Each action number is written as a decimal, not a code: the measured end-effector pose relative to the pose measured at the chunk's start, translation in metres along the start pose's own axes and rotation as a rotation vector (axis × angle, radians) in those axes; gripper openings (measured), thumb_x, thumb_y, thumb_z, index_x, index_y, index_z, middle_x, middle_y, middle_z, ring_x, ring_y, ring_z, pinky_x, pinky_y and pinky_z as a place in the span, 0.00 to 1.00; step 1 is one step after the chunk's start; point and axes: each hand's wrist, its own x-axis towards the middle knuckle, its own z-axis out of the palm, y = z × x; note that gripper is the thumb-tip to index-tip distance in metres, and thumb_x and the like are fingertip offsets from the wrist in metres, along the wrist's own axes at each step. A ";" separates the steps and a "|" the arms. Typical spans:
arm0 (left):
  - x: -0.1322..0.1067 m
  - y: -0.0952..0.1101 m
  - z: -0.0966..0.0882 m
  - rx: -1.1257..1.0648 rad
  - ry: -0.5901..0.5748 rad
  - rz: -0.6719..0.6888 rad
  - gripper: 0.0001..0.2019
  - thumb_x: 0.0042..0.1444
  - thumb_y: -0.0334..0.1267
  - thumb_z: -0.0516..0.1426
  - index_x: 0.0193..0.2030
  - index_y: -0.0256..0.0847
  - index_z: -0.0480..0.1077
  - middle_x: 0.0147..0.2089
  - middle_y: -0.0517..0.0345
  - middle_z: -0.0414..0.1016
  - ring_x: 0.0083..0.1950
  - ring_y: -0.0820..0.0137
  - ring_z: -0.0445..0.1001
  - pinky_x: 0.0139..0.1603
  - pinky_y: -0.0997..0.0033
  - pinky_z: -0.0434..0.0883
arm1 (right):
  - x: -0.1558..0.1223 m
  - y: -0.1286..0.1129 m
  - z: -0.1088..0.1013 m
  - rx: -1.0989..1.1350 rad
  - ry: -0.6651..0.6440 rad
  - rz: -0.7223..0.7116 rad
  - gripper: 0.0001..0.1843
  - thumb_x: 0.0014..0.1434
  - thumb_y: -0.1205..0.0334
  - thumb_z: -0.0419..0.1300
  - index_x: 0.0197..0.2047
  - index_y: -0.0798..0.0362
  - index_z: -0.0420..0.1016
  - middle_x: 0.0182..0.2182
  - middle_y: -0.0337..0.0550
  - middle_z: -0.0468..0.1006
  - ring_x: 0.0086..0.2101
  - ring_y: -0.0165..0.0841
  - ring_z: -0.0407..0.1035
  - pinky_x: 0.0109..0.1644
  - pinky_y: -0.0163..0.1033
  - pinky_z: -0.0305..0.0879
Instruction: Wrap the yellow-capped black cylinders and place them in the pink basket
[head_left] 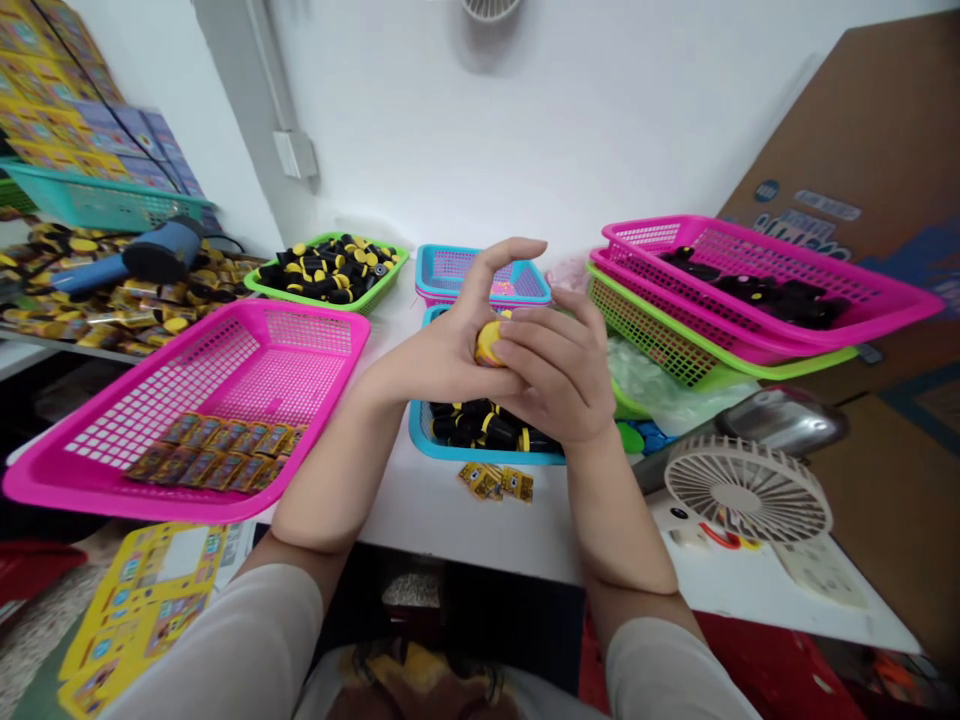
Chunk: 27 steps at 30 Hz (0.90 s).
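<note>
My left hand [442, 345] and my right hand [559, 375] meet above a blue basket [420, 435] of black-and-yellow round parts. Between them sits a small yellow round piece [489, 343]. The left fingers curl round it with the forefinger raised. The right fingers press on it from the right. Just in front of the blue basket lie a few small yellow packets [496, 482] on the white table [420, 510].
A pink basket [300, 345] at the left holds rows of packets. A green basket [330, 270] of black-yellow parts and a second blue basket [450, 270] stand behind. Stacked pink and green baskets [750, 290] are at right, a small white fan [746, 490] beside them. A blue heat gun [142, 255] lies far left.
</note>
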 end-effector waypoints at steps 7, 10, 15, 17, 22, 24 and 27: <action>-0.035 0.049 0.023 0.442 0.402 -0.044 0.14 0.61 0.30 0.63 0.51 0.45 0.71 0.45 0.61 0.79 0.44 0.73 0.80 0.46 0.72 0.79 | 0.002 -0.002 0.009 0.159 0.047 0.045 0.18 0.71 0.54 0.65 0.62 0.32 0.76 0.50 0.40 0.85 0.54 0.44 0.79 0.70 0.66 0.69; -0.068 0.070 0.024 0.535 0.495 -0.133 0.09 0.64 0.36 0.66 0.48 0.44 0.72 0.43 0.61 0.80 0.40 0.73 0.79 0.47 0.70 0.80 | 0.007 -0.002 0.004 0.225 0.106 -0.019 0.29 0.67 0.54 0.71 0.67 0.31 0.71 0.45 0.37 0.83 0.46 0.41 0.81 0.66 0.60 0.76; -0.125 0.080 -0.029 0.704 0.407 -0.483 0.11 0.60 0.45 0.68 0.42 0.42 0.74 0.45 0.56 0.84 0.45 0.66 0.81 0.51 0.64 0.79 | 0.016 0.005 -0.013 0.179 0.261 -0.024 0.40 0.60 0.59 0.75 0.72 0.28 0.70 0.43 0.37 0.83 0.42 0.40 0.79 0.56 0.54 0.81; -0.137 0.067 -0.061 0.781 0.273 -0.728 0.11 0.60 0.46 0.67 0.42 0.42 0.76 0.45 0.55 0.84 0.44 0.65 0.81 0.52 0.63 0.77 | 0.018 0.005 -0.019 0.213 0.313 -0.017 0.39 0.62 0.64 0.72 0.72 0.25 0.71 0.40 0.37 0.84 0.40 0.40 0.79 0.50 0.53 0.82; -0.140 0.002 -0.114 0.889 0.105 -1.100 0.08 0.61 0.41 0.63 0.42 0.39 0.78 0.38 0.55 0.85 0.41 0.66 0.81 0.47 0.70 0.73 | 0.019 0.000 -0.026 0.322 0.076 0.011 0.24 0.68 0.65 0.63 0.62 0.27 0.80 0.41 0.37 0.86 0.40 0.42 0.81 0.56 0.56 0.78; -0.140 -0.023 -0.119 0.892 0.095 -1.110 0.07 0.61 0.38 0.61 0.42 0.38 0.78 0.36 0.56 0.85 0.40 0.67 0.81 0.48 0.72 0.72 | 0.017 -0.001 -0.025 0.308 -0.082 0.074 0.13 0.71 0.62 0.62 0.53 0.35 0.83 0.45 0.39 0.88 0.44 0.43 0.82 0.61 0.57 0.73; -0.143 -0.048 -0.120 0.889 0.050 -1.119 0.05 0.60 0.36 0.62 0.40 0.39 0.79 0.36 0.58 0.85 0.40 0.66 0.81 0.49 0.70 0.73 | 0.014 -0.001 -0.017 0.262 -0.422 0.184 0.13 0.74 0.56 0.57 0.50 0.45 0.84 0.50 0.45 0.88 0.52 0.46 0.81 0.64 0.57 0.70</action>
